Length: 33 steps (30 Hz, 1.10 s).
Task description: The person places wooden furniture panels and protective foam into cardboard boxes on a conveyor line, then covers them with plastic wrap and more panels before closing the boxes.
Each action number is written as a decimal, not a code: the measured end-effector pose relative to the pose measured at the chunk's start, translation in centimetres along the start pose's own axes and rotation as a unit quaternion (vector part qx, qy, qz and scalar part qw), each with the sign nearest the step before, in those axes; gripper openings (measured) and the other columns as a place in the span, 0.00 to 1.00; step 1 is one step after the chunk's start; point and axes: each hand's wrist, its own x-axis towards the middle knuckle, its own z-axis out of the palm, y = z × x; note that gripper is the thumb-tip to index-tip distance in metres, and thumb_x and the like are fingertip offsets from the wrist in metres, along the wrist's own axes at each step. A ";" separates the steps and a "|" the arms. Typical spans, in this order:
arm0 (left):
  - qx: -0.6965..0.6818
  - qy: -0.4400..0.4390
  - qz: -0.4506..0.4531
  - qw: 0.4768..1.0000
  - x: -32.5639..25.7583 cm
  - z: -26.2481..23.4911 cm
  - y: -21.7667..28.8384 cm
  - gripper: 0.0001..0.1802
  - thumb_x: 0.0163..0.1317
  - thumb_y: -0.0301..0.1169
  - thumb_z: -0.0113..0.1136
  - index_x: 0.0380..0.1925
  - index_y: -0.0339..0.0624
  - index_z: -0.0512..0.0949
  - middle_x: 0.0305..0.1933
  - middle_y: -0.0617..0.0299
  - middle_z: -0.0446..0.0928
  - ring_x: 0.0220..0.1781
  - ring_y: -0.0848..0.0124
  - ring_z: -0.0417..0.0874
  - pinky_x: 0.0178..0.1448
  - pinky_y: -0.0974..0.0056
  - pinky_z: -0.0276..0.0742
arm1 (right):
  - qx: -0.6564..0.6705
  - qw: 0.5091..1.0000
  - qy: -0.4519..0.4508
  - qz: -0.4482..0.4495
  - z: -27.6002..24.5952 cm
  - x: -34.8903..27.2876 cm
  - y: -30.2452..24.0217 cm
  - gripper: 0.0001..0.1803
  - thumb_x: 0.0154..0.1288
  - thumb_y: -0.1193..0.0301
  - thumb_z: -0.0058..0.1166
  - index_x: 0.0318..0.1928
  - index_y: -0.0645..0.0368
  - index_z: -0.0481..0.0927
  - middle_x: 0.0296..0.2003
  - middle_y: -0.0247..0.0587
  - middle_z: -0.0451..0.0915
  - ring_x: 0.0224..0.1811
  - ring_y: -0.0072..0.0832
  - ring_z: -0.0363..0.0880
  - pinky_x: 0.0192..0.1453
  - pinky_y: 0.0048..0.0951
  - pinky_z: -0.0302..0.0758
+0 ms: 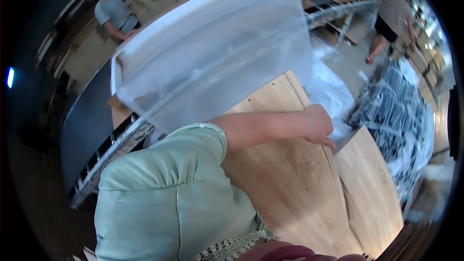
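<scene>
We see one hand [318, 124] reaching across a wooden worktop [290, 183] to its far right edge, the forearm emerging from a pale green sleeve [169, 198]. From its position we cannot tell with certainty whether it is the left or the right hand; it appears to come from the left shoulder. Its fingers [325, 140] curl down over the worktop's edge, touching the wood beside a crumpled white plastic sheet [333, 94]; whether they pinch anything we cannot tell. A large clear plastic bag [217, 53] is spread above the worktop's far end, its lower edge just above the forearm. Beyond the right edge lies a heap of bagged dark parts [396, 111]. Two other persons [113, 12] [394, 17] stand further off.
</scene>
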 end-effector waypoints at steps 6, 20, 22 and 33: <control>0.008 0.084 -0.004 0.996 -10.0 -10.4 -1.5 0.32 0.56 0.61 0.44 0.16 0.45 0.80 0.19 0.58 0.77 0.26 0.58 0.79 0.29 0.56 0.71 | -0.169 0.961 -0.213 -0.052 13.7 -8.2 -2.4 0.31 0.59 0.55 0.43 0.59 0.59 0.64 0.59 0.47 0.63 0.59 0.40 0.62 0.60 0.47 0.60; 0.024 0.288 -0.325 0.901 -32.9 -20.2 -33.1 0.37 0.54 0.64 0.43 0.21 0.39 0.81 0.28 0.49 0.79 0.35 0.51 0.79 0.39 0.54 0.74 | -0.287 0.821 -0.416 -0.267 41.3 -25.8 5.7 0.24 0.65 0.64 0.41 0.57 0.65 0.63 0.55 0.46 0.65 0.55 0.37 0.65 0.56 0.39 0.68; 0.001 0.280 -0.398 0.874 -38.5 -20.1 -38.2 0.37 0.53 0.65 0.43 0.22 0.38 0.81 0.30 0.47 0.79 0.37 0.52 0.79 0.42 0.54 0.73 | -0.288 0.800 -0.446 -0.279 44.5 -28.2 7.3 0.23 0.66 0.65 0.40 0.57 0.66 0.63 0.55 0.46 0.65 0.55 0.36 0.66 0.56 0.37 0.69; -0.114 0.276 -0.606 0.737 -62.5 -8.6 -53.8 0.40 0.52 0.64 0.49 0.19 0.30 0.80 0.21 0.46 0.78 0.26 0.57 0.81 0.35 0.57 0.72 | -0.329 0.739 -0.587 -0.034 64.7 -38.1 24.5 0.15 0.64 0.70 0.47 0.48 0.65 0.70 0.46 0.45 0.76 0.49 0.35 0.75 0.54 0.34 0.73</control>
